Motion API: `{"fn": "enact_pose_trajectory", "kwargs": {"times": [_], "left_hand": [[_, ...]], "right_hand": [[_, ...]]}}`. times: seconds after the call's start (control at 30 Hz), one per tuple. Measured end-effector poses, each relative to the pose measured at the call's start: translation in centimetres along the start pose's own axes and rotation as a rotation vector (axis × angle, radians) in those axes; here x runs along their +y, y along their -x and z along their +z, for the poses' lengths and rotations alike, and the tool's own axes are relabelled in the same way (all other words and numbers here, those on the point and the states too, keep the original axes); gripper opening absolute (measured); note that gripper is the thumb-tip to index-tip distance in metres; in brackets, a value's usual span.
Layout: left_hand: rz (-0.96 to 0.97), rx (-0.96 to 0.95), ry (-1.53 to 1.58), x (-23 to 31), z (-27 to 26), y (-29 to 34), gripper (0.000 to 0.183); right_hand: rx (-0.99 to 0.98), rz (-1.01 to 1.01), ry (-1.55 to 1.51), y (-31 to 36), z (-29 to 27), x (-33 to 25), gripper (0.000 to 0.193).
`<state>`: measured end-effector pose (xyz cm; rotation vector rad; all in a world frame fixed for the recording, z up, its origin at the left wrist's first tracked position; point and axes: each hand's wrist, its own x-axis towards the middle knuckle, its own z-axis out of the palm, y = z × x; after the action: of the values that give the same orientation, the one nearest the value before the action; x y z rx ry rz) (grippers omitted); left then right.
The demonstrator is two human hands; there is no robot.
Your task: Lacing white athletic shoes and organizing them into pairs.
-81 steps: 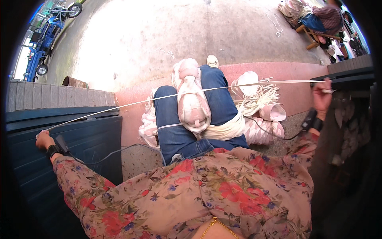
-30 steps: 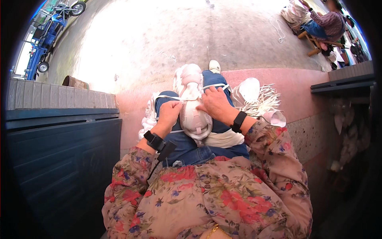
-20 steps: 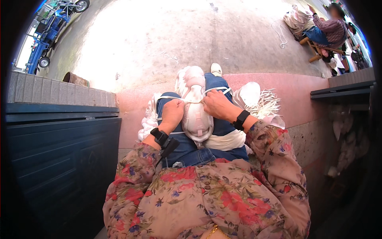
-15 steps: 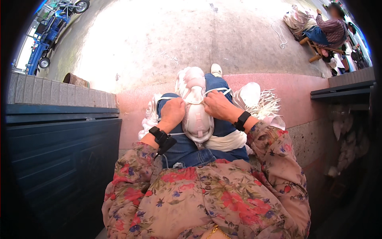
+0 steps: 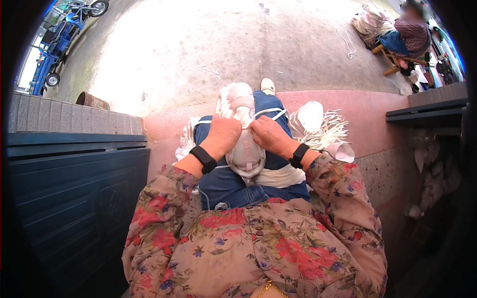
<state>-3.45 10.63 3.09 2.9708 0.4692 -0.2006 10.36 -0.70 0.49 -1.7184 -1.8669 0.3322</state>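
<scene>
- Pale-pink and white shoe with a mesh panel (image 5: pixel 247 153) sits on the person's lap, between the two thighs of a pair of blue denim jeans (image 5: pixel 226 185).
- Flat white lace (image 5: pixel 204 121) crosses the shoe; one length drapes over the left knee, another loops over the right knee.
- Left hand (image 5: pixel 224 134), black band (image 5: pixel 203 159) at its wrist: fingers curled, its grip pinched on the lace above the shoe, knuckles up.
- Right hand (image 5: pixel 267 133), with a second black band at the wrist: its grip is likewise closed on the lace, fingertips just beside those of the left; the exact pinch is partly hidden.
- Thick cream bundle of strands (image 5: pixel 280 177) lies across the right thigh.
- White and pale-pink shoes (image 5: pixel 307 119) lie on the floor beyond the right leg, next to a fringe of loose white laces (image 5: pixel 334 126); more pale shoes (image 5: pixel 186 141) rest beside the left knee.
- Dark-blue panelled cabinet (image 5: pixel 74 203) stands at the left; at upper right, another person (image 5: pixel 413 37) sits on a wooden seat (image 5: pixel 390 60).
</scene>
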Motion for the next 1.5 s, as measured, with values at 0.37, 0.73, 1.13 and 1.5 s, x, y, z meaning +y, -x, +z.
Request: {"fn": "enact_pose_trajectory", "kwargs": {"times": [0.37, 0.73, 1.13, 1.5], "left_hand": [[-0.160, 0.277, 0.148, -0.1, 2.5, 2.4, 0.018], [-0.305, 0.084, 0.463, -0.3, 1.5, 3.5, 0.021], [-0.184, 0.017, 0.450, -1.8, 1.2, 2.6, 0.023], [-0.052, -0.215, 0.510, -3.4, 1.5, 1.3, 0.017]], "right_hand": [[-0.377, -0.338, 0.613, -1.5, -0.6, -2.0, 0.011], [-0.244, -0.322, 0.551, -1.4, 0.1, -1.8, 0.009], [0.466, 0.222, -0.454, -6.3, -6.9, -8.3, 0.006], [-0.075, 0.462, 0.016, -2.5, 3.5, -4.5, 0.018]]}}
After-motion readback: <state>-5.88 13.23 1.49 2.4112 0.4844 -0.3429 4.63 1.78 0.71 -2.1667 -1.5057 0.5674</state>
